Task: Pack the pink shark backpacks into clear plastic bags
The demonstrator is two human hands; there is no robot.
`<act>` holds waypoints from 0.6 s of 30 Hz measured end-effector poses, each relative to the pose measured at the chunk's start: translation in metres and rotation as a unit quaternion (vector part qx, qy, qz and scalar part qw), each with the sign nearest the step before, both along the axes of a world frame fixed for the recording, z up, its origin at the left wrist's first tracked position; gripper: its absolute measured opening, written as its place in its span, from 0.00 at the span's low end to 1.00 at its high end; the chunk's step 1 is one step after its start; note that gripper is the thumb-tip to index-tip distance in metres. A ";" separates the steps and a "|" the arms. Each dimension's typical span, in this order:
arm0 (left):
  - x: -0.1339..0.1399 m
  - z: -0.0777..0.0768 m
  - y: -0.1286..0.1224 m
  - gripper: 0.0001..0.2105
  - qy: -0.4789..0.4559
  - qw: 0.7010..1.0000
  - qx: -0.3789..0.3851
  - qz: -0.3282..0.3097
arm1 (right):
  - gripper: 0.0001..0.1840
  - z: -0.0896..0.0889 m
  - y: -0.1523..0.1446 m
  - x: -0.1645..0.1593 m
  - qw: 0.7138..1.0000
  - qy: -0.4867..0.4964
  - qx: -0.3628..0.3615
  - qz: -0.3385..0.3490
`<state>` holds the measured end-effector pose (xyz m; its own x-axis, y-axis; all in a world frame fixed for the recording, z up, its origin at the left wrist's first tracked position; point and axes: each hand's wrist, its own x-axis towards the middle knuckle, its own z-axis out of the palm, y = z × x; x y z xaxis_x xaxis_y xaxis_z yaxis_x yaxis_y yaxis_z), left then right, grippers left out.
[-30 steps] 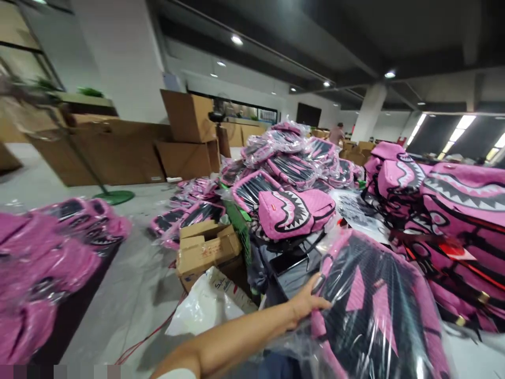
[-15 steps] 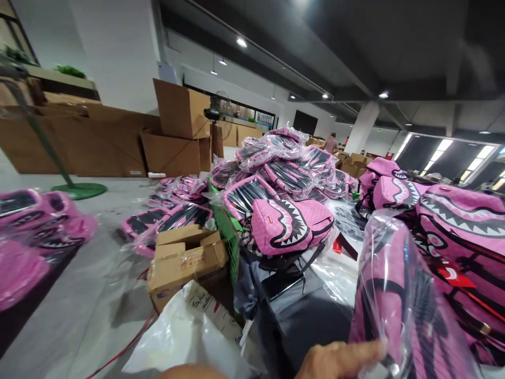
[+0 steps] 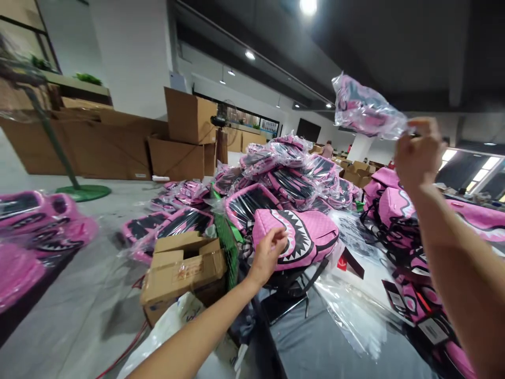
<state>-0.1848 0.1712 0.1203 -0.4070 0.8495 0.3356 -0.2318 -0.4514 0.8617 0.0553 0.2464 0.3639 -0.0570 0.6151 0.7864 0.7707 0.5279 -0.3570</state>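
Note:
My right hand (image 3: 420, 150) is raised high at the right. Its curled fingers are at the clear plastic end of a wrapped pink backpack (image 3: 369, 109), which hangs in the air to their left. My left hand (image 3: 269, 253) is in front of a pink shark-mouth backpack (image 3: 321, 231) on the table. Its fingers are loosely bent and apart, with nothing seen in them. Whether they touch the backpack I cannot tell. Beside that backpack lie a red and black tag (image 3: 351, 262) and clear plastic bags (image 3: 355, 310).
Behind the table rises a heap of wrapped pink backpacks (image 3: 292, 179). More unwrapped backpacks (image 3: 394, 205) are piled at the right. An open carton (image 3: 183, 273) and a white sack (image 3: 158, 337) stand at the left table edge. A green-based fan (image 3: 82, 192) stands farther left.
The wrapped backpack has gone from the near right of the table up into the air, with my right hand rising. My left hand has reached forward to the shark-mouth backpack.

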 end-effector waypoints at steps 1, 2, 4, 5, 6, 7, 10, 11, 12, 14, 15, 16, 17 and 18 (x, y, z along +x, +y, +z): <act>0.005 -0.022 0.005 0.15 -0.058 0.995 -0.070 -0.051 | 0.33 0.001 0.016 -0.012 0.996 -0.016 0.089 -0.019; 0.013 -0.042 0.012 0.12 -0.094 0.984 -0.120 -0.093 | 0.30 -0.012 0.027 -0.020 0.994 -0.054 0.088 -0.024; 0.040 -0.069 0.030 0.12 -0.146 0.959 -0.184 -0.159 | 0.20 -0.075 0.037 -0.022 0.990 -0.136 -0.028 0.017; 0.056 -0.078 0.042 0.12 -0.167 0.949 -0.200 -0.178 | 0.17 -0.118 0.034 -0.017 0.986 -0.151 -0.062 0.031; 0.073 -0.084 0.056 0.13 -0.196 0.938 -0.214 -0.190 | 0.17 -0.162 0.026 -0.009 0.983 -0.158 -0.089 0.040; 0.088 -0.088 0.071 0.14 -0.229 0.927 -0.227 -0.193 | 0.17 -0.207 0.014 0.002 0.979 -0.161 -0.111 0.050; 0.122 -0.094 0.118 0.15 -0.323 0.901 -0.246 -0.154 | 0.23 -0.318 -0.032 0.038 0.969 -0.136 -0.180 0.101; 0.129 -0.097 0.131 0.15 -0.345 0.896 -0.246 -0.132 | 0.24 -0.346 -0.045 0.050 0.963 -0.110 -0.212 0.125; 0.134 -0.100 0.143 0.14 -0.363 0.893 -0.242 -0.109 | 0.25 -0.368 -0.055 0.061 0.963 -0.074 -0.228 0.126; 0.140 -0.108 0.158 0.12 -0.383 0.893 -0.227 -0.065 | 0.22 -0.397 -0.061 0.077 0.957 -0.019 -0.263 0.117; 0.141 -0.112 0.162 0.11 -0.384 0.897 -0.216 -0.045 | 0.20 -0.405 -0.058 0.083 0.956 -0.001 -0.273 0.107; 0.142 -0.115 0.165 0.10 -0.380 0.902 -0.205 -0.025 | 0.19 -0.408 -0.051 0.087 0.955 0.011 -0.280 0.100; 0.141 -0.117 0.166 0.09 -0.371 0.908 -0.194 -0.004 | 0.18 -0.408 -0.042 0.089 0.954 0.018 -0.283 0.094; 0.138 -0.117 0.167 0.09 -0.358 0.915 -0.183 0.019 | 0.19 -0.405 -0.034 0.091 0.956 0.023 -0.280 0.091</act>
